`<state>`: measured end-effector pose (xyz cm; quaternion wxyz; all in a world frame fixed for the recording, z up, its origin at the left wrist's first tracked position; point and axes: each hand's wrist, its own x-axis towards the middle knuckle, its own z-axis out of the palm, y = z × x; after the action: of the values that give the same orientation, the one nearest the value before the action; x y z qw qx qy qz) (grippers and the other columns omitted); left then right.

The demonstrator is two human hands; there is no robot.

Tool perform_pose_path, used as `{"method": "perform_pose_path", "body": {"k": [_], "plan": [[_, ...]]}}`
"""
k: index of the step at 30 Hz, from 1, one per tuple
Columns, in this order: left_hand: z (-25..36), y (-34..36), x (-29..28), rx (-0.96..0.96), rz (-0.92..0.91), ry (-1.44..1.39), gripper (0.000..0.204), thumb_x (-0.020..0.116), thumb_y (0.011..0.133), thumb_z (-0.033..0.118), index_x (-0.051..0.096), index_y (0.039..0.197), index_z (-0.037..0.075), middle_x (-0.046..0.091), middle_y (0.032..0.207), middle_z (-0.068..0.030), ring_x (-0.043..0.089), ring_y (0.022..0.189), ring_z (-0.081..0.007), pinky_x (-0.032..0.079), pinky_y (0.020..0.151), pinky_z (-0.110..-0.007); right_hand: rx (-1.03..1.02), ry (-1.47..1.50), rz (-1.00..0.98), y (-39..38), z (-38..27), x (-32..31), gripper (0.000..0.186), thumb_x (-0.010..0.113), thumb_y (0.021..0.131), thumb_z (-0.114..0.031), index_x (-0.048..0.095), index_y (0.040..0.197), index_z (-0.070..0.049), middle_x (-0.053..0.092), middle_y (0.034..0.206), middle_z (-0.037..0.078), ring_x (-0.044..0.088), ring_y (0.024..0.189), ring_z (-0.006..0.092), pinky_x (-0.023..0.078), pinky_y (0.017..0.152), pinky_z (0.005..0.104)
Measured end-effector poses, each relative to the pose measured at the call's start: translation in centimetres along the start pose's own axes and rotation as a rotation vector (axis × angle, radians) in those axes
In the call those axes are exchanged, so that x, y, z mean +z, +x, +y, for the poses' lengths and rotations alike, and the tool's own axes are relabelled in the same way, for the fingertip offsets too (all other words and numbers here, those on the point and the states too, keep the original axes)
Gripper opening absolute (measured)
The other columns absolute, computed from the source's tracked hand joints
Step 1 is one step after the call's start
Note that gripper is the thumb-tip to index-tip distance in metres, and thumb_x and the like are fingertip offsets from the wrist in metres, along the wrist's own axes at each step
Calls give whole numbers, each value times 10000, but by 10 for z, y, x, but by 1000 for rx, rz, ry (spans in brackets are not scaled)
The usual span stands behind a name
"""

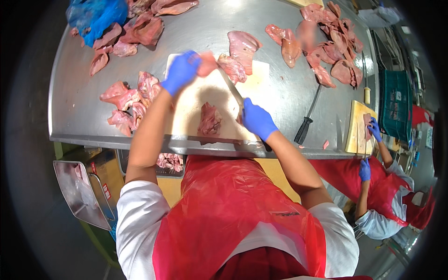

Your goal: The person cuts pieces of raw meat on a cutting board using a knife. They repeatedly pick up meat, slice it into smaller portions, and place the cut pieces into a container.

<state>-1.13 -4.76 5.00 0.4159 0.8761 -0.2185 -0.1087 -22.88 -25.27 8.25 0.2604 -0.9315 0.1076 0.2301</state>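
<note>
My left hand, in a blue glove, is closed on a pink piece of meat above the far left of the white cutting board. That piece is blurred by motion. My right hand, also gloved in blue, grips a knife whose blade slants up and left toward the held meat. The knife's dark handle end shows below the hand. A smaller meat scrap lies on the near part of the board. At the board's far edge lie a broad flat meat piece and a fattier piece.
Trimmed chunks lie left of the board. A meat pile and a sharpening steel are to the right. Far left is a blue plastic bag beside more meat. A co-worker cuts at another board. Below stands a metal bin.
</note>
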Motion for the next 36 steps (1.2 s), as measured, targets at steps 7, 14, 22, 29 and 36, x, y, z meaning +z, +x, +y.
{"method": "perform_pose_path", "body": {"k": [7, 14, 22, 29, 36], "plan": [[100, 94, 0, 293, -24, -100, 474, 646, 935, 375, 613, 1242, 14, 687, 1106, -155, 666, 970, -217, 525, 875, -341, -18, 186, 254, -64, 44, -12, 246, 537, 960, -224, 511, 1074, -8, 662, 746, 225, 658, 674, 398, 511, 625, 465], [57, -19, 99, 355, 73, 639, 479, 722, 715, 256, 647, 1171, 131, 609, 1119, -181, 510, 1179, -406, 456, 966, -457, 382, 1026, 312, -133, 129, -5, 199, 507, 1031, -233, 477, 1060, -38, 623, 787, 86, 600, 632, 104, 482, 490, 259], [-10, -75, -35, 177, 236, 339, 226, 651, 647, 107, 562, 851, 70, 550, 824, -135, 525, 903, -362, 442, 823, -468, 122, 1104, 88, 12, -16, 71, 345, 544, 1001, -283, 516, 1151, 27, 617, 925, 162, 642, 807, 245, 566, 642, 331], [-37, -161, -74, 226, 346, 412, 387, 639, 714, 146, 660, 1098, 101, 620, 1040, -144, 585, 1037, -356, 460, 901, -433, -208, 840, 318, 102, -143, 115, 359, 505, 988, -283, 532, 1022, 73, 589, 932, 284, 574, 851, 448, 448, 790, 490], [-129, -167, -155, 44, 580, 334, 342, 638, 706, 117, 666, 1046, 113, 601, 1139, -140, 588, 1053, -354, 465, 924, -448, -275, 919, 252, 131, -190, 130, 270, 557, 974, -224, 544, 995, 45, 605, 862, 195, 588, 789, 261, 478, 744, 396]]}}
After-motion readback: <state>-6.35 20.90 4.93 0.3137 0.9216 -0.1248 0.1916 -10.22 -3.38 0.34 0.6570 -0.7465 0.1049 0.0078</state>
